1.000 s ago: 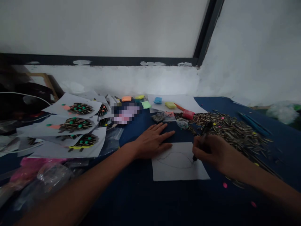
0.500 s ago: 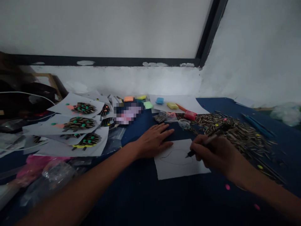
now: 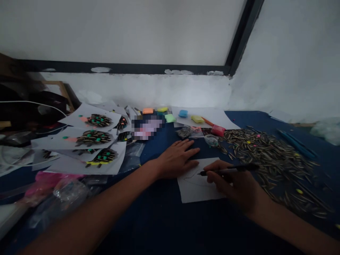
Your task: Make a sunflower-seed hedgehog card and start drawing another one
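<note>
A small white sheet with a thin drawn outline lies on the dark blue table. My left hand rests flat, fingers spread, on the sheet's upper left corner. My right hand covers the sheet's right part and grips a black pen, held almost level with its tip pointing left over the paper.
A wide pile of sunflower seeds spreads to the right. Sheets with seed figures lie at the left, clear plastic bags below them. Coloured clay blocks and a red block sit at the back, teal sticks far right.
My right hand has moved left across the sheet and the pen has tipped from upright to nearly level. The view has shifted slightly. My left hand stays flat on the paper.
</note>
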`<state>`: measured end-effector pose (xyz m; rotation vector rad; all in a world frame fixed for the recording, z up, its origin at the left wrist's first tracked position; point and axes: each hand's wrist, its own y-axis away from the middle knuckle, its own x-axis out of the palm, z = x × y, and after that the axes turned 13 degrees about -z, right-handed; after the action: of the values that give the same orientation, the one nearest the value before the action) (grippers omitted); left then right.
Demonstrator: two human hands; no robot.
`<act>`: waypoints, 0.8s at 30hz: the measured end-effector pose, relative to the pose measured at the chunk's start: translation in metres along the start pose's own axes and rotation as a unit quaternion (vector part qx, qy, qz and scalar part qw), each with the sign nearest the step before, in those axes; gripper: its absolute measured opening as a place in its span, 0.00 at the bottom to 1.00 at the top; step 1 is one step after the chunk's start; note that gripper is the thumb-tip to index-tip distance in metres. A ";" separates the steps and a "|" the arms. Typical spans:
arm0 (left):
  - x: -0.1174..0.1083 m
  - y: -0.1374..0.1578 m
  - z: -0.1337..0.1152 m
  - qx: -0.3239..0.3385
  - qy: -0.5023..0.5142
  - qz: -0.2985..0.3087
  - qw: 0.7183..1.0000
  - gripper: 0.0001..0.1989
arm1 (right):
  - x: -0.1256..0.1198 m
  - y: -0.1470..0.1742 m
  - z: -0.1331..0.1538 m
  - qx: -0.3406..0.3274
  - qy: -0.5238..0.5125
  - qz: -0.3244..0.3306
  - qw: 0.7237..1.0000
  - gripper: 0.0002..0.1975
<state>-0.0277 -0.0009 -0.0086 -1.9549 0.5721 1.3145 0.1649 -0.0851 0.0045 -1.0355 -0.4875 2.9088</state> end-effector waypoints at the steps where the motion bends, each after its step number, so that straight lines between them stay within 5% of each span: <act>1: 0.000 0.000 0.000 -0.001 -0.001 0.000 1.000 0.27 | 0.001 0.000 0.001 -0.004 0.004 -0.001 1.000 0.11; 24: 0.002 0.001 0.002 0.008 0.002 -0.004 1.000 0.27 | 0.000 0.000 0.007 -0.062 0.075 0.010 0.995 0.11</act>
<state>-0.0288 0.0003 -0.0110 -1.9452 0.5756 1.2976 0.1606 -0.0867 0.0093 -1.2697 -0.6603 2.8201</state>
